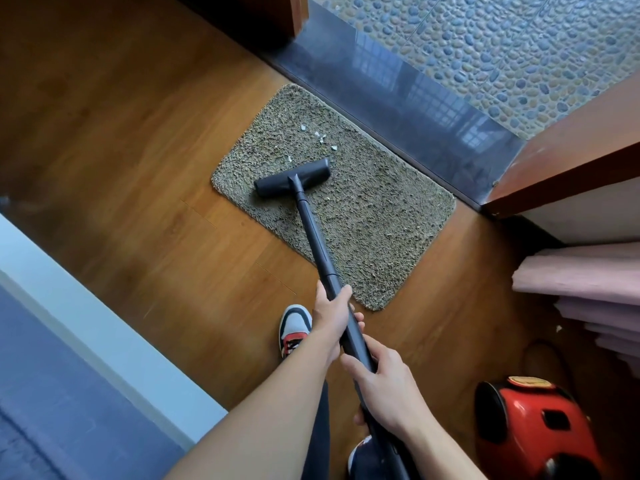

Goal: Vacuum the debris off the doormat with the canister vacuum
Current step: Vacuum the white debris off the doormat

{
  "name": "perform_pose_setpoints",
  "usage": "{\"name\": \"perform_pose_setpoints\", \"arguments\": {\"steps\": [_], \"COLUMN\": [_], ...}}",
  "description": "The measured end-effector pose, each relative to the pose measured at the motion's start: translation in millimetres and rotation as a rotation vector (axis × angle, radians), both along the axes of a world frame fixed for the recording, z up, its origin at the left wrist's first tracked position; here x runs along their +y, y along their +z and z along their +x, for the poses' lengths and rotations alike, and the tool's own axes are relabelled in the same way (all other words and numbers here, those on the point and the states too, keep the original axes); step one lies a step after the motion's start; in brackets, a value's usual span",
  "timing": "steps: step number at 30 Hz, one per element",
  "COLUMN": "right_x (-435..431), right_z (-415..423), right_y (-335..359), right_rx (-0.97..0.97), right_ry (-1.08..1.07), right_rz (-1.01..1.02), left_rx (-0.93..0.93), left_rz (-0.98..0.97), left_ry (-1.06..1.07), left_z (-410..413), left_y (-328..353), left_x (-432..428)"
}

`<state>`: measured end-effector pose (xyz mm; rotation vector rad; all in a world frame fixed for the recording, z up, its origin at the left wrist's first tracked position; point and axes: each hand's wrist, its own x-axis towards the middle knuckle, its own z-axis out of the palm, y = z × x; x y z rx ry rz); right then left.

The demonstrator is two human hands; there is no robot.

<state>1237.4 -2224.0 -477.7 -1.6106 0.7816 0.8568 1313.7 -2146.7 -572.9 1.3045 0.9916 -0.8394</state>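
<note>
Closest in, the right hand (384,393) grips the near end of the black vacuum tube (315,237), its fingers curled close together round it. Just ahead, the left hand (332,317) wraps the same tube, fingers closed round it with their tips showing on the right side. The red canister vacuum (530,431) sits on the wooden floor (138,168) at the person's right. A red-and-grey shoe (294,330) stands just short of the near corner of the doormat (381,230). The mat is shaggy and grey-green, and its far edge lies along the dark stone threshold (398,109). The flat floor head (292,177) rests on its left half. The debris (322,136), a scatter of small white bits, lies on the mat just beyond the head, between it and the threshold. So the step in hand looks to be a forward push over those bits. To do it well, keep the head flat so its whole mouth sits on the pile. Move slowly, since long pile can hide small pieces. Let the front hand steer while the rear hand drives. The mat is loose on smooth wood and could slide or ruck up, so press lightly, and a foot on the near corner may help. Overlapping passes would likely catch strays, and the stroke should stop before the stone edge. One pale speck also lies on the floor near the pink curtain (588,278). Past the threshold is a pebble floor (485,46).
</note>
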Motion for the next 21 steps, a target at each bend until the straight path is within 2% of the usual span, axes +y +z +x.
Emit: {"name": "perform_pose_setpoints", "arguments": {"steps": [3,10,17,21], "right_x": [0,17,38,39], "right_z": [17,62,119,139], "right_y": [-6,-14,-27,-37], "right_rx": [-0.004,-0.002,-0.031,-0.070], "right_ry": [-0.028,-0.108,-0.108,-0.018], "right_rz": [0.029,0.054,0.052,-0.038], "left_rx": [-0.038,-0.076,-0.062,-0.060], "left_rz": [-0.040,-0.016,-0.030,-0.047], "left_ry": [0.076,0.057,0.040,0.044], "left_z": [10,58,125,146], "left_y": [-7,-19,-26,-28], "left_x": [3,16,35,38]}}
